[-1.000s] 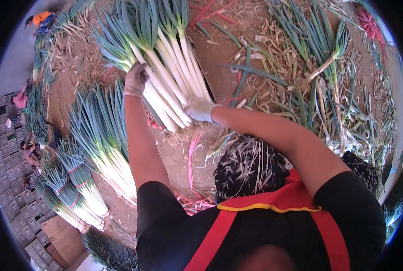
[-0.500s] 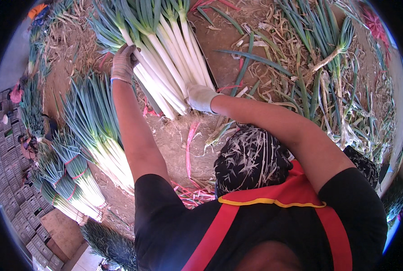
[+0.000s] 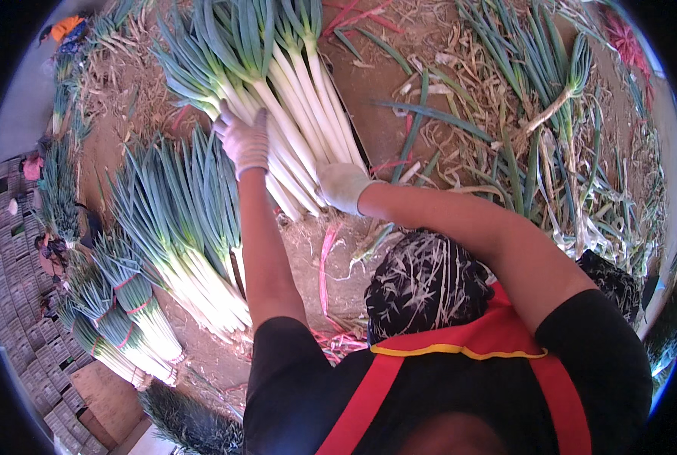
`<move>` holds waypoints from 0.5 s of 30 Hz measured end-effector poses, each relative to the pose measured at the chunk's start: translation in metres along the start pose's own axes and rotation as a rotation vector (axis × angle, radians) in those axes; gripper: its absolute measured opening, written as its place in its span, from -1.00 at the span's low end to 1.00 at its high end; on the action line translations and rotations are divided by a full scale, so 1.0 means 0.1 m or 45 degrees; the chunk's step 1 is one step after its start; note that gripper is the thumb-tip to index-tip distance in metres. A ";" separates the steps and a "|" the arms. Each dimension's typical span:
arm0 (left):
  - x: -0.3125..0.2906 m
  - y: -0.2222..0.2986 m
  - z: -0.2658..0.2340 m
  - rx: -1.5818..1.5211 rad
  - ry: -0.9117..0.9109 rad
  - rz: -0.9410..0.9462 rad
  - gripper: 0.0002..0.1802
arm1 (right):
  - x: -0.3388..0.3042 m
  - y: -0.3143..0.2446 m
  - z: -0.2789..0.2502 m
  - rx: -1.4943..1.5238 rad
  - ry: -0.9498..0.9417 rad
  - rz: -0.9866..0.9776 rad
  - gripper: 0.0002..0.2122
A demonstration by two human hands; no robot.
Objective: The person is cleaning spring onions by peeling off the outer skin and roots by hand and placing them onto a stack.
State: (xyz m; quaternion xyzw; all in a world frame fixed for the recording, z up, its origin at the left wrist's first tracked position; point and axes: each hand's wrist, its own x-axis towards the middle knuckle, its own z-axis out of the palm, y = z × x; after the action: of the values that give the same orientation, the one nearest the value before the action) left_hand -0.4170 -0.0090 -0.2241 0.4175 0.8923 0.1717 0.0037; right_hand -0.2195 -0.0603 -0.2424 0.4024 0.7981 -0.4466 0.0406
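A thick bundle of long green onions point(image 3: 300, 98) lies ahead of me, with white stalks toward me and green leaves pointing away. My left hand point(image 3: 245, 142), in a pale glove with dark fingertips, rests on the left side of the white stalks, thumb and fingers apart. At the root ends, my gloved right hand point(image 3: 344, 186) presses against the stalks from the lower right; its fingers are mostly hidden. Left of my left forearm, a second loose pile of green onions point(image 3: 191, 235) lies on the ground.
Tied bundles of green onions point(image 3: 134, 296) stand at the left. Pink-red ties point(image 3: 328, 250) lie near my knees, which wear dark patterned cloth point(image 3: 422, 284). Stripped leaves and peelings point(image 3: 467, 152) cover the soil at right. Stacked crates point(image 3: 20, 303) line the far left, near other people.
My left hand has shifted right and toward me, from the bundle's left edge onto its white stalks, its fingers now spread. My right hand stays at the root ends.
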 end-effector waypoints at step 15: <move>-0.14 0.15 0.39 0.236 -0.109 0.167 0.08 | -0.72 0.53 -0.17 0.211 0.013 -0.360 -0.66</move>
State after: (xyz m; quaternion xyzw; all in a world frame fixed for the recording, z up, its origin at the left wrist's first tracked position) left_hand -0.3910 0.0016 -0.2579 0.4807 0.8740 0.0705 -0.0080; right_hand -0.1295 -0.0768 -0.2380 0.2903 0.8073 -0.5102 -0.0601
